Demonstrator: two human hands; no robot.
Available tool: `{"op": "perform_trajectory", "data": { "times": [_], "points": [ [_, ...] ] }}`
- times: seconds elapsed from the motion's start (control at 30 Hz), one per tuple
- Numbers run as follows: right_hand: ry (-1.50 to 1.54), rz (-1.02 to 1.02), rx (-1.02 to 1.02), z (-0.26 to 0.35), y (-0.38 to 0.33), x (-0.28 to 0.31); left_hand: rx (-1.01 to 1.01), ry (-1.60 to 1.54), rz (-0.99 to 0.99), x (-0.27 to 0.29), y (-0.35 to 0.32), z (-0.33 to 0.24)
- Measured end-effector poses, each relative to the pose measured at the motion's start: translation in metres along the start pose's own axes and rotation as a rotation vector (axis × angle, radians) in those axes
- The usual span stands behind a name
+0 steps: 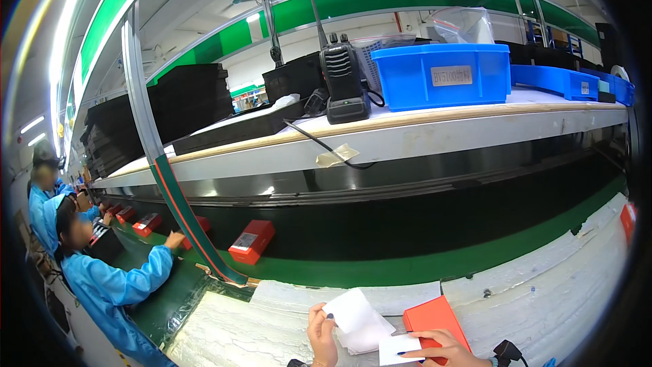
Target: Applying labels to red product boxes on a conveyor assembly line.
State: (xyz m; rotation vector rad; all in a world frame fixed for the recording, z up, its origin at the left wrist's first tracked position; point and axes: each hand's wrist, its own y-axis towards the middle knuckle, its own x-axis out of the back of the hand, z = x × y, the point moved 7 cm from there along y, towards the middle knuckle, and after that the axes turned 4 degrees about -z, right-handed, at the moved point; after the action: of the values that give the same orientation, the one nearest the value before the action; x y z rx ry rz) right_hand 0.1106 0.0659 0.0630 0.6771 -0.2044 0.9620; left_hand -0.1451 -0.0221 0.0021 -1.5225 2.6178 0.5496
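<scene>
My left hand pinches a white paper sheet by its left edge, the thumb and fingers closed on it. More white paper hangs or lies just below that sheet; I cannot tell whether it is one piece. My right hand has its fingers closed over a small white booklet or folded card, near the bottom edge of the view. Partly under the right hand lies a red box on the worn white work surface.
Beyond the work surface runs a green conveyor belt with a red box and several more at left. A co-worker in blue reaches toward it. The shelf above carries a walkie-talkie and a blue bin; a metal post stands at left.
</scene>
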Motion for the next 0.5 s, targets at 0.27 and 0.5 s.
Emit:
{"op": "perform_trajectory", "data": {
  "times": [0.27,0.5],
  "points": [
    [0.174,-0.015,-0.064,-0.011,-0.001,0.010,-0.562,0.348,0.178,-0.024,-0.017,-0.062],
    [0.855,-0.278,-0.332,-0.042,-0.009,0.019,-0.226,0.218,0.146,-0.023,-0.001,-0.032]
  ]
}}
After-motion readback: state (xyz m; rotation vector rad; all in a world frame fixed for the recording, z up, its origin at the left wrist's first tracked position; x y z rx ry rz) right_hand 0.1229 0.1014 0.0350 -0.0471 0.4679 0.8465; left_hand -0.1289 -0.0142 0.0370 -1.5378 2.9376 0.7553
